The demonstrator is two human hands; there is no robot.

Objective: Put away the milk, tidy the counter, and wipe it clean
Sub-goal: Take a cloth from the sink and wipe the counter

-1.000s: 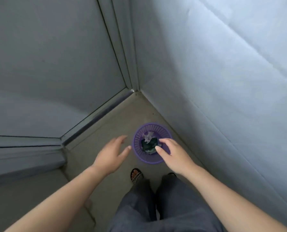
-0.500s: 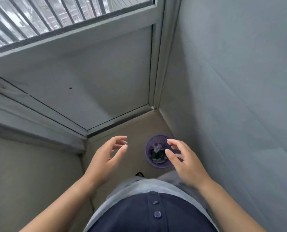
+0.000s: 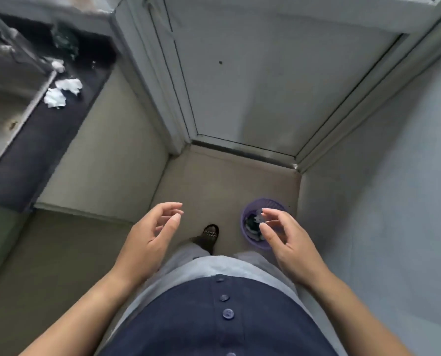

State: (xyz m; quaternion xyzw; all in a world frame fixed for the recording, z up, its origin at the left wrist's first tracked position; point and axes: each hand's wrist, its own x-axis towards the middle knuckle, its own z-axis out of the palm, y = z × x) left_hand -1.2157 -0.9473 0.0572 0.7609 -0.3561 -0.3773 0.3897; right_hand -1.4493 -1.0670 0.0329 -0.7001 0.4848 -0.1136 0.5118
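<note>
A small purple waste basket (image 3: 249,236) stands on the floor in the corner by the right wall, with crumpled white and dark rubbish inside. My right hand (image 3: 288,242) hovers above it, fingers apart and empty. My left hand (image 3: 150,240) is raised at the same height left of my body, also empty with loosely curled fingers. At the upper left runs the dark counter (image 3: 47,140) with two crumpled white paper wads (image 3: 62,92) beside the steel sink (image 3: 6,109). No milk is in view.
A grey door (image 3: 265,86) with a metal threshold closes the far end of the narrow floor. A pale wall (image 3: 394,188) stands close on the right. A dark green object (image 3: 65,42) sits at the back of the counter. My sandalled foot (image 3: 209,233) is beside the basket.
The view has risen from close over the basket and swung left, bringing the counter and sink into sight. Both hands have lifted away from the basket and stay empty.
</note>
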